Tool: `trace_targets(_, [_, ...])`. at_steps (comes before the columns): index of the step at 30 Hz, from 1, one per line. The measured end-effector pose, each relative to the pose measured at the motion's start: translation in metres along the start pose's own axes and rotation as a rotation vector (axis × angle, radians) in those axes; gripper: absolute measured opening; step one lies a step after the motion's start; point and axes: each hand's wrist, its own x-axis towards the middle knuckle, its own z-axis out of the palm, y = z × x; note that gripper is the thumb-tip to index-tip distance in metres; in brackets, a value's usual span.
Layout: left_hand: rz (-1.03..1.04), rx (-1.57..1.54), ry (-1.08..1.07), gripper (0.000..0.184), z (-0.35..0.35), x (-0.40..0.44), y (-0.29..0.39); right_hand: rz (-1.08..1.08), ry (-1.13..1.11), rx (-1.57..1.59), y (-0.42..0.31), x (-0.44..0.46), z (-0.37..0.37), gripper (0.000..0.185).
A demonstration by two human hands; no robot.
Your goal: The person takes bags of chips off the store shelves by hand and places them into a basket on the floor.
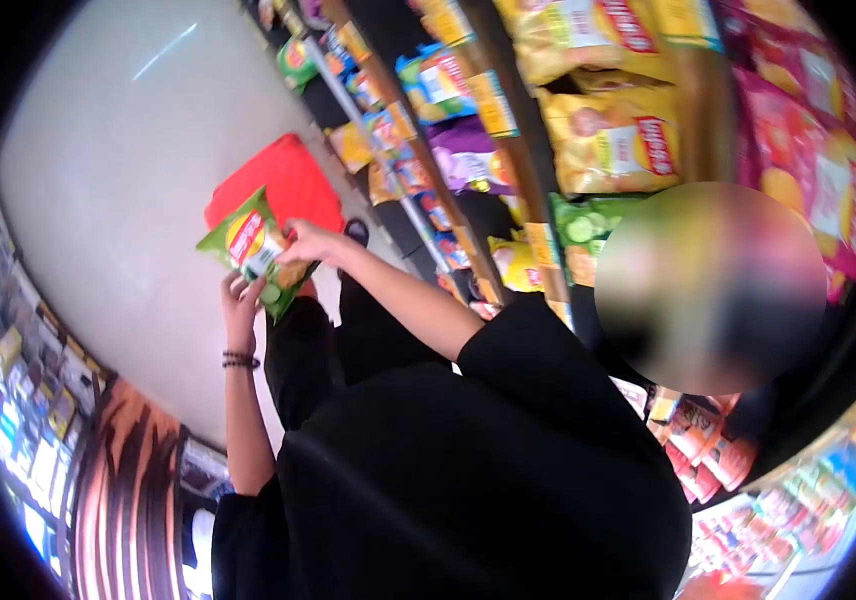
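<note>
Both of my hands are on a green bag of potato chips (258,250), which has a red and yellow logo and cucumber slices printed near its lower end. My left hand (241,298), with a dark beaded bracelet on its wrist, grips the lower left edge of the bag. On the right edge, my right hand (310,247) holds it with the thumb over the front; some of its fingers are hidden behind the bag. The bag is tilted and held in front of my legs, above the floor.
A red object (283,178) of unclear kind is on the pale floor (118,200) beyond the bag. Shelves to my right carry yellow chip bags (613,140), pink bags (818,170), a purple bag (468,155) and price tags. Red cups (698,430) stand at lower right.
</note>
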Motion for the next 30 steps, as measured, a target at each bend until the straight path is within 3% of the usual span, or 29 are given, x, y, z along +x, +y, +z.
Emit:
trace_targets(2, [0.031, -0.128, 0.014, 0.058, 0.016, -0.028, 0.033, -0.092, -0.022, 0.029, -0.012, -0.017, -0.011, 0.052])
trace_targets(5, [0.107, -0.319, -0.262, 0.051, 0.019, -0.033, 0.057, -0.219, -0.022, 0.003, -0.049, -0.069, -0.023, 0.059])
trace_targets(6, [0.166, -0.294, -0.331, 0.047, 0.021, -0.028, 0.061, -0.246, -0.042, 0.003, -0.053, -0.08, -0.026, 0.078])
trace_targets(8, [0.207, -0.173, -0.382, 0.047, 0.03, -0.038, 0.093, -0.35, 0.072, -0.009, -0.063, -0.114, -0.027, 0.097])
trace_targets(11, [0.357, 0.019, -0.562, 0.05, 0.041, -0.048, 0.129, -0.574, 0.186, 0.093, -0.084, -0.165, -0.032, 0.102])
trace_targets(15, [0.401, 0.244, -0.751, 0.061, 0.075, -0.074, 0.165, -0.556, 0.349, 0.324, -0.083, -0.227, -0.038, 0.092])
trace_targets(18, [0.428, 0.332, -0.928, 0.068, 0.111, -0.088, 0.17, -0.538, 0.518, 0.238, -0.064, -0.271, -0.046, 0.091])
trace_targets(20, [0.481, 0.406, -0.965, 0.061, 0.139, -0.103, 0.165, -0.544, 0.597, 0.261, -0.046, -0.299, -0.055, 0.089])
trace_targets(23, [0.72, 0.57, -0.966, 0.049, 0.187, -0.145, 0.161, -0.564, 0.667, 0.238, -0.021, -0.349, -0.075, 0.084])
trace_targets(25, [0.918, 0.727, -1.005, 0.053, 0.212, -0.164, 0.153, -0.662, 0.728, 0.17, 0.001, -0.377, -0.086, 0.081])
trace_targets(27, [1.114, 0.794, -1.049, 0.051, 0.239, -0.189, 0.147, -0.59, 0.825, 0.195, 0.022, -0.412, -0.088, 0.079])
trace_targets(30, [1.206, 0.962, -1.164, 0.055, 0.277, -0.214, 0.128, -0.529, 0.909, 0.348, 0.043, -0.471, -0.09, 0.075])
